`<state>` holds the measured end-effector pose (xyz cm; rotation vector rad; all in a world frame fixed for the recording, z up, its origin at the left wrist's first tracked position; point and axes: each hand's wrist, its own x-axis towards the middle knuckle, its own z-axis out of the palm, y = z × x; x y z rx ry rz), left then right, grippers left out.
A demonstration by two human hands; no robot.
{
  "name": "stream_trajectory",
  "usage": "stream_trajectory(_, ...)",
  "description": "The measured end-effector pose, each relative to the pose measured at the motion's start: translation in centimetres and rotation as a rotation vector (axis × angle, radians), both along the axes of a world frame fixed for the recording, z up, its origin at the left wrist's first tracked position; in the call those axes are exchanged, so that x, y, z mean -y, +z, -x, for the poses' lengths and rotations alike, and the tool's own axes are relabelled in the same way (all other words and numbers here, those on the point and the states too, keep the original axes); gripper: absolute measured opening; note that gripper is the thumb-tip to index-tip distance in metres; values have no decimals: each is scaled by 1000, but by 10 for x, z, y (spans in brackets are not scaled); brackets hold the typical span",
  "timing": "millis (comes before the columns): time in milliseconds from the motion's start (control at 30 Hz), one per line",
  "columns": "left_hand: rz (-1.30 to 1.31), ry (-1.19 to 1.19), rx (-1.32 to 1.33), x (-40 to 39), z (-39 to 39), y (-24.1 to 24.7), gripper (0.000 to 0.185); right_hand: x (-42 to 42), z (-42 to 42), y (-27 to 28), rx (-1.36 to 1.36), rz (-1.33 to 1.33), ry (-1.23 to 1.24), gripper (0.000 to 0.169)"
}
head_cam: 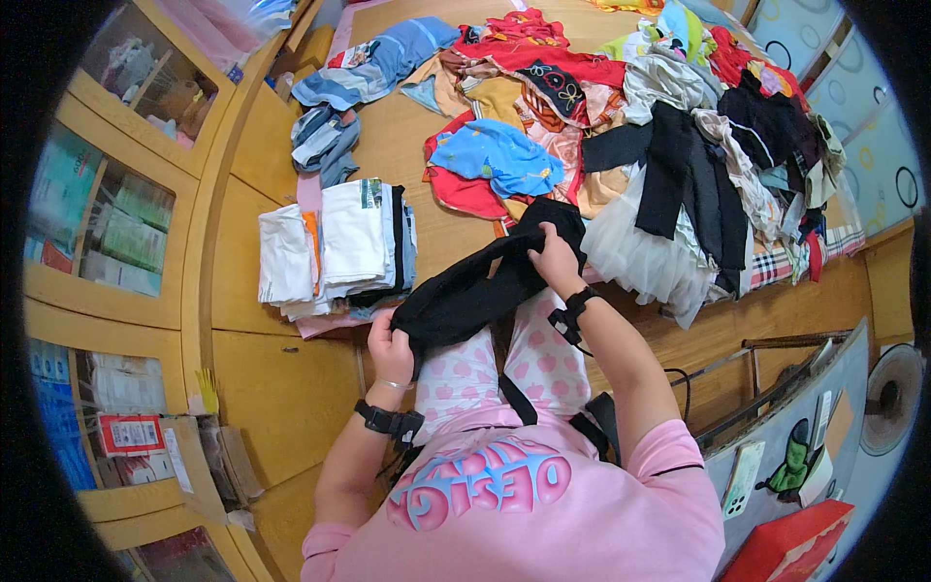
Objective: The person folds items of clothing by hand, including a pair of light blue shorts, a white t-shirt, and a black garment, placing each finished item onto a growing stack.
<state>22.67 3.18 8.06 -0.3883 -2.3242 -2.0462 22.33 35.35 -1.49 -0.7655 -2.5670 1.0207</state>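
A black cloth garment (465,295) hangs stretched between my two hands, above my lap and the near edge of the wooden surface. My left hand (391,348) grips its lower left end. My right hand (556,258) pinches it near its upper right part, with thumb and fingers on the fabric. Beyond it lies a crumpled blue patterned cloth (494,156) on red clothes. To the left stand stacks of folded clothes, with a white folded garment (354,240) on top of one and a smaller white one (285,254) beside it.
A heap of loose clothes, with black trousers (698,182) and a white tulle skirt (640,247), covers the right side. Blue-grey clothes (385,62) lie at the far left. A wooden cabinet (196,254) stands on the left. A grey table (764,465) holds a phone (743,476) and a red box (789,542).
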Motion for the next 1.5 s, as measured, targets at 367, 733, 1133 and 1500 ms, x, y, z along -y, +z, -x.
stream_trajectory(367,22,-25,-24,-3,4,6,21,-13,70,53,-582,134,213,42)
stream_trajectory(733,24,-62,-20,1,12,2,22,58,1,9,-179,194,886,41)
stream_trajectory(1133,-1,5,-7,-6,19,-5,23,21,-8,66,-514,-129,234,15)
stream_trajectory(1500,-17,-41,13,-20,15,3,23,126,-50,32,-427,138,496,21)
